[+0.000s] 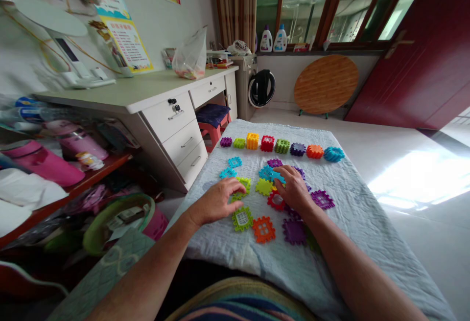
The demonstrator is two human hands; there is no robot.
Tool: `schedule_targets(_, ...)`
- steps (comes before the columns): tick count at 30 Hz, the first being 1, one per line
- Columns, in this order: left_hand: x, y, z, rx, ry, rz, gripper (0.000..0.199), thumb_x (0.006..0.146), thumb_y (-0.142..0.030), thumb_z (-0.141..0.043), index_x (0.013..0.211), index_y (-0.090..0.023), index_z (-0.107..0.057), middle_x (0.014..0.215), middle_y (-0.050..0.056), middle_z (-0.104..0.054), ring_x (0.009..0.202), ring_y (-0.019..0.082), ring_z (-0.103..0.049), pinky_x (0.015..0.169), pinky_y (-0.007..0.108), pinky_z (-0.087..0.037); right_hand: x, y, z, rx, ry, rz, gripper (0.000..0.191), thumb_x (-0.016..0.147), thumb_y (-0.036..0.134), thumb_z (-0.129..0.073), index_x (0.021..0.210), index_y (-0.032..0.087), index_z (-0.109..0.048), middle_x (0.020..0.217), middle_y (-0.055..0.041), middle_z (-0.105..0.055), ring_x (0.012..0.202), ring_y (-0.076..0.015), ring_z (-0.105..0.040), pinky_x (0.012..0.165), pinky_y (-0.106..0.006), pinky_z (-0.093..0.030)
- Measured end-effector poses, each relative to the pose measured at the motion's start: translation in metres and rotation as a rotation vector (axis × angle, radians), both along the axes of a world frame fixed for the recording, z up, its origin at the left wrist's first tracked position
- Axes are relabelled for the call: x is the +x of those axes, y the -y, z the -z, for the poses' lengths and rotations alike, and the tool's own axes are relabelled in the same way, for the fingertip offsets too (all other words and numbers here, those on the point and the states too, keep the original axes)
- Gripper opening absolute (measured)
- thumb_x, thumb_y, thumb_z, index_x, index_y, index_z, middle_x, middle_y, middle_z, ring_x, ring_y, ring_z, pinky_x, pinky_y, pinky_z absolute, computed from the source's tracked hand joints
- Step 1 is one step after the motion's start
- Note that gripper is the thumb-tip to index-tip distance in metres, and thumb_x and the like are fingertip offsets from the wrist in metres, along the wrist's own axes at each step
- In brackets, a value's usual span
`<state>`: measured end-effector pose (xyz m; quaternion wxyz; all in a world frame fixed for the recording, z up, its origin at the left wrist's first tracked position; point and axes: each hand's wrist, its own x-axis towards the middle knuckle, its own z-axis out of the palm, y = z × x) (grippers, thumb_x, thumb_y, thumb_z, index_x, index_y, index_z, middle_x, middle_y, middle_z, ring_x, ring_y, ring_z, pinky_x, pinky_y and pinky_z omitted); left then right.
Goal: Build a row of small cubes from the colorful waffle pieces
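My left hand [219,199] hovers at the near left of the loose interlocking plastic tiles, its thumb and fingers apart and holding nothing. Just beyond its fingertips lies a lime green tile [245,183]; another green tile [242,219] and an orange tile [263,229] lie nearer to me. My right hand [293,189] has its fingers closed on the edge of a blue tile [278,177], above a solid yellow-green tile [264,187] and a red tile [275,200]. Purple tiles [294,231] lie around this hand, some partly hidden by it.
Along the far side of the cloth-covered table [220,242] runs a row of tile stacks sorted by colour, from a small purple stack [226,142] to a blue stack [334,154]. Two blue tiles [228,172] lie at the left. A white desk [176,120] stands beyond, left.
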<state>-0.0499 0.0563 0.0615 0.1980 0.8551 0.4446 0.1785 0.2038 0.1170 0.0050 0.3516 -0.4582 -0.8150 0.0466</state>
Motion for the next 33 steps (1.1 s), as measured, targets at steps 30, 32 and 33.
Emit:
schedule_targets(30, 0.022, -0.002, 0.025, -0.019, 0.027, -0.059, 0.025, 0.091, -0.023, -0.046, 0.112, -0.021, -0.058, 0.106, 0.003, -0.067, 0.095, 0.017, -0.062, 0.087, 0.029, -0.045, 0.001, -0.001, 0.001, -0.007, 0.007, -0.006, 0.023, 0.082, 0.018, -0.051, 0.103, 0.018, -0.061, 0.097, -0.0082, -0.060, 0.093, -0.0228, -0.056, 0.086, -0.038, -0.045)
schedule_targets(32, 0.021, -0.003, 0.027, 0.053, 0.011, -0.082, 0.024, 0.088, -0.020, -0.049, 0.111, -0.020, -0.058, 0.106, 0.005, -0.065, 0.099, 0.019, -0.060, 0.089, 0.031, -0.045, 0.001, 0.000, 0.001, -0.010, 0.006, -0.005, 0.023, 0.082, 0.018, -0.051, 0.103, 0.018, -0.061, 0.096, -0.0080, -0.060, 0.093, -0.0227, -0.057, 0.086, -0.037, -0.044)
schedule_targets(33, 0.020, -0.002, 0.028, 0.087, 0.006, -0.091, 0.025, 0.087, -0.019, -0.050, 0.110, -0.019, -0.058, 0.106, 0.006, -0.064, 0.101, 0.020, -0.058, 0.091, 0.032, -0.044, 0.001, 0.000, 0.001, -0.011, 0.005, -0.004, 0.023, 0.082, 0.018, -0.051, 0.103, 0.019, -0.061, 0.096, -0.0079, -0.060, 0.094, -0.0227, -0.057, 0.086, -0.037, -0.044)
